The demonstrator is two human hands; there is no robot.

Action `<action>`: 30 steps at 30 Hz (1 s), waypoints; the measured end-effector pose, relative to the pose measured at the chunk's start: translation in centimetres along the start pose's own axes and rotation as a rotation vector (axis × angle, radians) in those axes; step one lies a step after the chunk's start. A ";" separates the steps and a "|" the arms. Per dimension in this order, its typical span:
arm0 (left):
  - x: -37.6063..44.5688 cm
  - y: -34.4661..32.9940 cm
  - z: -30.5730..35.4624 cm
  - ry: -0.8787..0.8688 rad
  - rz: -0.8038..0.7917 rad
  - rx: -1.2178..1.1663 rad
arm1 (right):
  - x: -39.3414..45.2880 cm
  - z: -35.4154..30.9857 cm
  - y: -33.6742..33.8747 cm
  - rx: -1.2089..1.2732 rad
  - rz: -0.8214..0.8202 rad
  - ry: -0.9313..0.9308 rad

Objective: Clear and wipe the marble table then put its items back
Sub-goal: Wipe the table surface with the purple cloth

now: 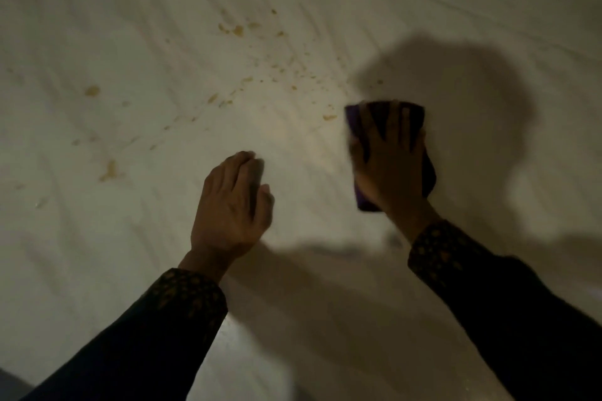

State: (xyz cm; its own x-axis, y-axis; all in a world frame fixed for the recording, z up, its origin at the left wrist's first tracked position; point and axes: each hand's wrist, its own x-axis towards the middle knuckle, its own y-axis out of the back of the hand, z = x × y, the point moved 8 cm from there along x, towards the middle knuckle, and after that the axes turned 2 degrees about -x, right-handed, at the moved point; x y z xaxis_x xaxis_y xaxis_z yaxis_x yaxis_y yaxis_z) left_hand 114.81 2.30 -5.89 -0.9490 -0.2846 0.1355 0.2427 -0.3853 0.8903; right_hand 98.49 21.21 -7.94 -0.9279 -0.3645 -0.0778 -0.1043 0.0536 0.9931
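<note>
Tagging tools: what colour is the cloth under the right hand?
Purple. The cloth lies under the right hand, seen in the head view.

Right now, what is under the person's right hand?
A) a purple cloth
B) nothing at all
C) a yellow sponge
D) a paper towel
A: the right hand presses its spread fingers flat on a purple cloth on the marble table, while the left hand holds nothing.

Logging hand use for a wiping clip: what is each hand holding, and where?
The right hand presses flat on top of the purple cloth, fingers spread, with no grip visible. The left hand lies on the marble table, holding nothing.
</note>
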 end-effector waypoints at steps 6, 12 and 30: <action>0.0 0.2 0.1 0.002 0.008 -0.003 | -8.0 -2.0 -1.0 -0.021 -0.101 0.339; 0.0 0.1 0.1 0.000 0.028 0.001 | 2.9 6.9 0.5 -0.008 -0.023 0.087; 0.1 -0.6 -0.5 -0.043 0.027 -0.096 | -0.5 0.6 -0.4 -0.013 -0.036 -0.151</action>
State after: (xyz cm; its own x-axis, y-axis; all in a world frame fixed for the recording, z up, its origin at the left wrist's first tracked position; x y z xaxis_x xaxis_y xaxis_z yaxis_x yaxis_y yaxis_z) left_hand 114.69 2.07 -6.66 -0.9491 -0.2590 0.1791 0.2844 -0.4609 0.8407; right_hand 98.79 21.92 -8.35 -0.9671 -0.2216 -0.1251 -0.1351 0.0304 0.9904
